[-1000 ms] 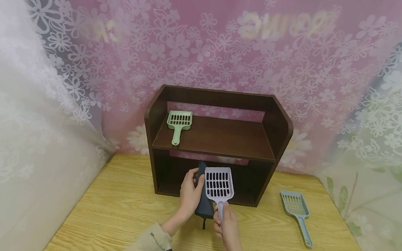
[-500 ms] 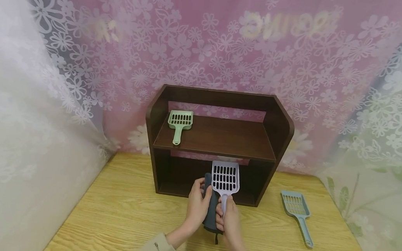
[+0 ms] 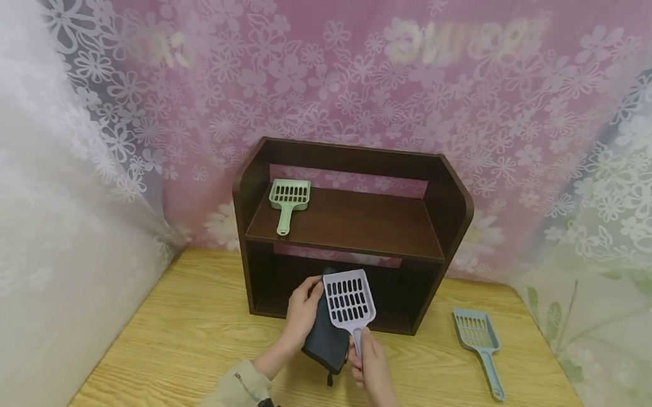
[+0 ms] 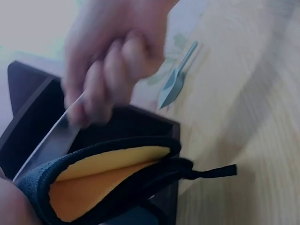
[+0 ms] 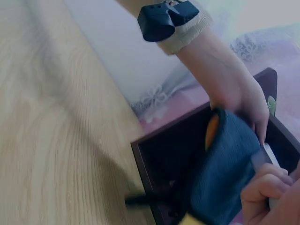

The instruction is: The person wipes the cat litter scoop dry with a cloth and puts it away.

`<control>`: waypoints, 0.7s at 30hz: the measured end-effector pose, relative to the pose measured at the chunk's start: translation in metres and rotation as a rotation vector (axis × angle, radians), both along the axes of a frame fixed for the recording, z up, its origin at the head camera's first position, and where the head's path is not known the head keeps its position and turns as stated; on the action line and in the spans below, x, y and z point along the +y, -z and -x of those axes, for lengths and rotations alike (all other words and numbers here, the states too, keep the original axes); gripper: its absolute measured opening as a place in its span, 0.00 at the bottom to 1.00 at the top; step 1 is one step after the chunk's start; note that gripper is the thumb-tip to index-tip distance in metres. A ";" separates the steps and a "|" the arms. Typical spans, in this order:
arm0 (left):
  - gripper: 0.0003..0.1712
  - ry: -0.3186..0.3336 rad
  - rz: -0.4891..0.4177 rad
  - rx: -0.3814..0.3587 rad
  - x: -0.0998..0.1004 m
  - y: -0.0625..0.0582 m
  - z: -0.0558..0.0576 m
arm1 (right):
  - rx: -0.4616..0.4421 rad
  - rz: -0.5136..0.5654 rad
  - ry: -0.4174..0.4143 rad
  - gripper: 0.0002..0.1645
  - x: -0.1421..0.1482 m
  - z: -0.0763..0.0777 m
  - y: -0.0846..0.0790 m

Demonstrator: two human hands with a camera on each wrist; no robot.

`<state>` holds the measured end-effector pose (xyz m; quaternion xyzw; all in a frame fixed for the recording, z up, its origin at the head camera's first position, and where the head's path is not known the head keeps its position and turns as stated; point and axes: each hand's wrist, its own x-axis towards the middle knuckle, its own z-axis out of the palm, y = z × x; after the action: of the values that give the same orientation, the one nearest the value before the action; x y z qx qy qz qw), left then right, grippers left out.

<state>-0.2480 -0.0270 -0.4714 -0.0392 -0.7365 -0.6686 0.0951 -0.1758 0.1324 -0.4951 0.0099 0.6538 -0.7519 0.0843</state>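
My right hand [image 3: 374,364] grips the handle of a lilac cat litter scoop [image 3: 349,300], its slotted head up and tilted left. My left hand [image 3: 301,312] holds a folded dark blue cloth [image 3: 325,339] against the scoop's left side and behind its head. In the left wrist view the cloth shows black edging, a yellow-orange inner side [image 4: 89,192] and a short black strap [image 4: 215,172]. The right wrist view shows the cloth's blue outer face [image 5: 225,173] beside the scoop, with my left fingers at its far end.
A dark brown two-level shelf [image 3: 353,224] stands behind my hands on the wooden table [image 3: 180,344]. On its upper board lies a green litter scoop [image 3: 289,204]. To the right, a blue-grey litter scoop [image 3: 481,343] lies on the table. Floral curtains [image 3: 335,72] surround the table.
The cloth and lilac scoop moved right, then back left, in both hands. The scoop's head now tilts further left, and more of the cloth's broad face shows. The other scoops stay put.
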 end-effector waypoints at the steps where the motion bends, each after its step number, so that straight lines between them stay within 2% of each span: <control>1: 0.17 0.031 -0.011 -0.014 -0.004 -0.001 0.003 | 0.000 -0.020 -0.019 0.26 0.003 -0.001 0.000; 5: 0.19 0.186 -0.059 -0.085 -0.021 -0.005 0.012 | -0.021 -0.064 -0.107 0.26 0.018 -0.002 0.000; 10: 0.23 0.310 -0.027 -0.164 -0.036 -0.007 0.019 | -0.039 -0.117 -0.248 0.27 0.033 -0.001 0.001; 16: 0.24 0.343 0.026 -0.183 -0.036 -0.006 0.023 | -0.005 -0.180 -0.363 0.29 0.038 -0.002 0.004; 21: 0.24 0.342 0.037 -0.210 -0.033 -0.003 0.024 | 0.006 -0.207 -0.330 0.28 0.041 -0.003 0.005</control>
<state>-0.2719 -0.0597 -0.4682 -0.0956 -0.7370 -0.6619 -0.0981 -0.1733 0.1733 -0.5002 -0.0914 0.7206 -0.6567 0.2030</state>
